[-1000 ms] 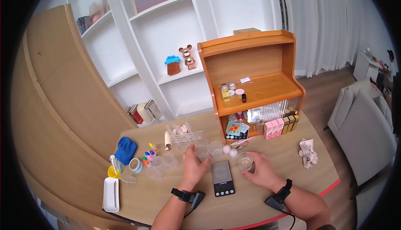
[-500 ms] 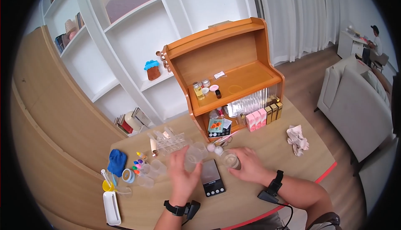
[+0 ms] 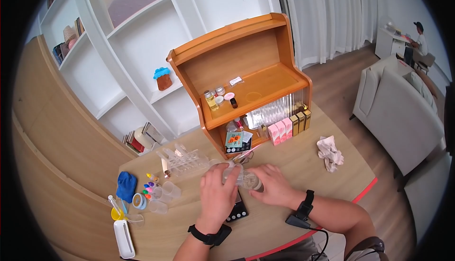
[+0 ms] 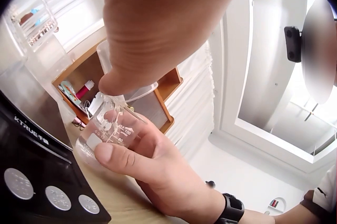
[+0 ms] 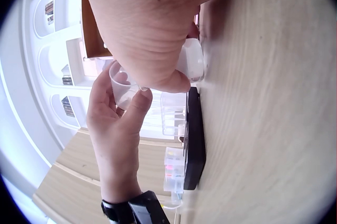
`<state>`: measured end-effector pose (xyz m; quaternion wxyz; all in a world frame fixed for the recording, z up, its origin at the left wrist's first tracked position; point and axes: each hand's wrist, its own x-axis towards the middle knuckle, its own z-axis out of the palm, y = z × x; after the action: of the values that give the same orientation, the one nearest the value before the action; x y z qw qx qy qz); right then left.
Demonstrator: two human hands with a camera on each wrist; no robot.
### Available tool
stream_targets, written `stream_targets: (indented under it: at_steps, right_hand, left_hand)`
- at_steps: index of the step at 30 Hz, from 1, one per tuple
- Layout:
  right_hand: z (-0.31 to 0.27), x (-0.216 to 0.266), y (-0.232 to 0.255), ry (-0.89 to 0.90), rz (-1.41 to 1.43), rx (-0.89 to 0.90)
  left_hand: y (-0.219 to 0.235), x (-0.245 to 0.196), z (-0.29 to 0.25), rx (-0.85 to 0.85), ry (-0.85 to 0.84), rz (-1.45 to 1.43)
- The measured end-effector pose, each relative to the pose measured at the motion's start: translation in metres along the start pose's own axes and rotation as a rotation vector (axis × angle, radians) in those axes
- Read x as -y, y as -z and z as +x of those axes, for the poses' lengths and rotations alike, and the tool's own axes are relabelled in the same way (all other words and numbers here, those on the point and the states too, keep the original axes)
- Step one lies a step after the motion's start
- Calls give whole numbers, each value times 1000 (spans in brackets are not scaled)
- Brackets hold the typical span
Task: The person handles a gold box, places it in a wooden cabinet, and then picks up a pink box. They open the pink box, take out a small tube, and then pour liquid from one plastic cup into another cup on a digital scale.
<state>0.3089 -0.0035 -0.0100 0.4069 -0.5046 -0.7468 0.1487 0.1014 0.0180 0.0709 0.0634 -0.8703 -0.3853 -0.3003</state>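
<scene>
A clear plastic cup (image 5: 123,91) is gripped in the left hand (image 3: 219,195), held tilted above the black scale (image 3: 237,210). Beside it, the right hand (image 3: 275,186) holds a glass beaker (image 3: 251,181) with printed volume marks; in the left wrist view the fingers and thumb wrap round the beaker (image 4: 108,132). The cup's rim is close to the beaker's mouth; whether they touch I cannot tell. Both hands hide part of the scale's plate. The cup's contents cannot be made out.
A clear rack (image 3: 186,162) of tubes stands behind the left hand. Farther left are plastic cups (image 3: 171,190), small coloured bottles, a blue cloth (image 3: 126,186) and a white tray (image 3: 123,238). A wooden shelf (image 3: 208,126) stands behind; a crumpled tissue (image 3: 330,153) lies right.
The left hand has picked up a cup from beside the rack and moved right with it, over the scale. The right hand still holds the beaker, now close beside it. The head view has shifted.
</scene>
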Motion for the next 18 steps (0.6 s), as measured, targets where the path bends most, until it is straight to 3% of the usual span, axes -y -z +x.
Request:
stream_targets:
  at_steps: [9,12,18]
  right_hand:
    - [1,-1,-3,50,-10,-32]
    - [1,-5,-4,77,44,-26]
    - [3,-5,-3,80,53,1]
  left_hand:
    - [-1,0,-1,-42,-192,307]
    - [-2,2,-7,-27,-128,325]
    - [6,21,-26,-97,170,-116]
